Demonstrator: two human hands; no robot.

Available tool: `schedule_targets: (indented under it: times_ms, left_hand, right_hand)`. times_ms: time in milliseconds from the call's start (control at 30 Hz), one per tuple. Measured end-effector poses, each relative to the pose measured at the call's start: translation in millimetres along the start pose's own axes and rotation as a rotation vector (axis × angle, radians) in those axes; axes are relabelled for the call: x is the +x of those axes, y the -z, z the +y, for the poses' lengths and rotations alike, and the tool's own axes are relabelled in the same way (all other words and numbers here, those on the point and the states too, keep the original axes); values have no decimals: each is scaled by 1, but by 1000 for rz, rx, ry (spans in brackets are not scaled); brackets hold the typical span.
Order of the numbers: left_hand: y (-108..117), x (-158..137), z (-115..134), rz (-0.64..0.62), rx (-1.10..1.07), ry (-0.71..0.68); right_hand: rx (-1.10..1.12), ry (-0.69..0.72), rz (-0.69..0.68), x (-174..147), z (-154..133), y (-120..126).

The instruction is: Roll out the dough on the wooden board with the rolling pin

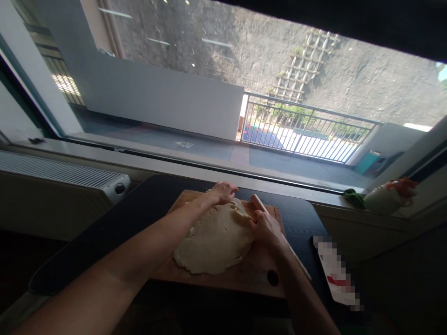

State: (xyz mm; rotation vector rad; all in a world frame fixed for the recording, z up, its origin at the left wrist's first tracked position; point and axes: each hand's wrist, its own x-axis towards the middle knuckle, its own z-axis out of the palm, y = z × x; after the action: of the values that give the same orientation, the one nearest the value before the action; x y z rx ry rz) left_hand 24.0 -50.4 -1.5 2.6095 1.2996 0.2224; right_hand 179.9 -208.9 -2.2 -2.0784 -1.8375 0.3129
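Observation:
A wide, flat sheet of pale dough lies on a wooden cutting board. My left hand is at the far edge of the dough, its fingers curled down around that edge; the fingertips are mostly hidden. At the dough's right side, my right hand pinches the edge, where the dough is lifted and folded a little. A wooden rolling pin lies slanted along the right of the board, partly covered by my right hand and forearm.
The board rests on a dark table below a large window. To the right is a flat pale object, blurred out. On the sill stand a white pot and a green cloth. A radiator is at the left.

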Motion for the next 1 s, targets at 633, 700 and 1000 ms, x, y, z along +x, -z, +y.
schedule_targets:
  times_ms: [633,700,1000]
  left_hand:
    - [15,6,31,-351,134,-181]
    - [16,6,30,-255,107,-155]
    - [-23,-38,28,250,51,60]
  right_hand:
    - [368,-89,153,21,13,-42]
    - [336,-91,220,22,14,-40]
    - [-71,-111,286,-7,62,12]
